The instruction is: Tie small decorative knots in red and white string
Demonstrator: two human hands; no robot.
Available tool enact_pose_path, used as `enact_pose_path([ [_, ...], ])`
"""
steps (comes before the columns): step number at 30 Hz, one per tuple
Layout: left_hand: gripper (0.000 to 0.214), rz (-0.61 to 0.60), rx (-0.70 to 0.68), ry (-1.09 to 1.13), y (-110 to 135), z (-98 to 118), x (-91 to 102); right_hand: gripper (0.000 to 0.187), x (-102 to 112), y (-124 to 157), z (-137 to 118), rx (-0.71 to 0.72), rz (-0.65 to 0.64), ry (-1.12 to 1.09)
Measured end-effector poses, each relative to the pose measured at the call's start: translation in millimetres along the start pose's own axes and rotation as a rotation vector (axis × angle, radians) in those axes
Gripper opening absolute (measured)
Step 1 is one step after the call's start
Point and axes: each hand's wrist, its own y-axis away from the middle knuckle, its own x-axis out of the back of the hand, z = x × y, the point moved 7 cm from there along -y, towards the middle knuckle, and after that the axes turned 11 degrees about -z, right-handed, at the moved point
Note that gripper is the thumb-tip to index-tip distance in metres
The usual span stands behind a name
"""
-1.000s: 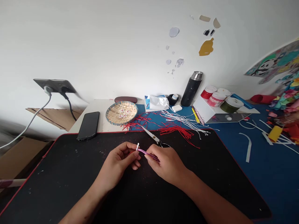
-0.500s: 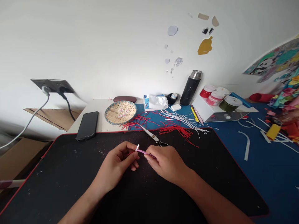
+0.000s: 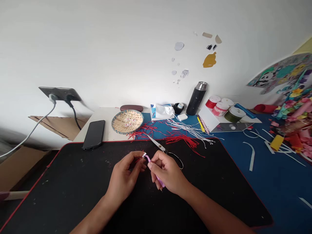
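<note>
Left hand [image 3: 124, 177] and right hand [image 3: 168, 174] meet low over the black mat [image 3: 60, 182], both closed on one pink strip [image 3: 148, 158]. The left fingertips pinch it at its white tip [image 3: 144, 155]. The right fingers curl round its length, and the loose end shows below the palm. The strip is held just clear of the mat, between the two hands. A bit of red thread appears at the left fingertips, but whether it is gripped cannot be told.

Scissors [image 3: 162, 149] lie just behind the right hand, blades pointing away toward the mat's far edge. Beyond them, red cords [image 3: 181, 139] and white cords [image 3: 190, 128] are strewn across the table [image 3: 268, 182]. A woven basket [image 3: 127, 121] and a phone [image 3: 94, 134] sit to the left.

Risk, as judged: the pinch at the tip is small, so a sideways pull from the right hand could slip it free. The scissor handles are close enough to be knocked by the right knuckles.
</note>
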Motion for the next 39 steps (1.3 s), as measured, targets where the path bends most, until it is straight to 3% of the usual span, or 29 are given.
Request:
enact_pose_path([
  [7,0.013,0.017,-0.095,-0.070,1,-3,-3.8,0.038,-16,4,12,-0.056,-0.004,-0.406],
  [11,0.013,-0.034,-0.046,0.020,-2,-7,-8.5,0.041,-17,7,18,-0.070,0.042,-0.420],
  [17,0.025,-0.142,0.140,0.331,-10,-19,-15.1,0.028,6,8,12,-0.063,0.112,0.024],
  [22,0.037,-0.265,0.218,0.502,-15,-21,-18.7,0.010,24,13,-23,0.071,0.130,0.650],
  [24,0.040,-0.305,0.237,0.549,-16,-21,-20.1,0.009,26,14,-34,0.098,0.102,0.799],
  [31,0.047,-0.196,0.316,0.602,-18,-29,-17.8,0.013,23,7,-51,0.136,0.026,1.081],
  [39,0.044,-0.233,0.331,0.622,-19,-33,-18.1,0.016,18,2,-53,0.137,-0.043,1.264],
])
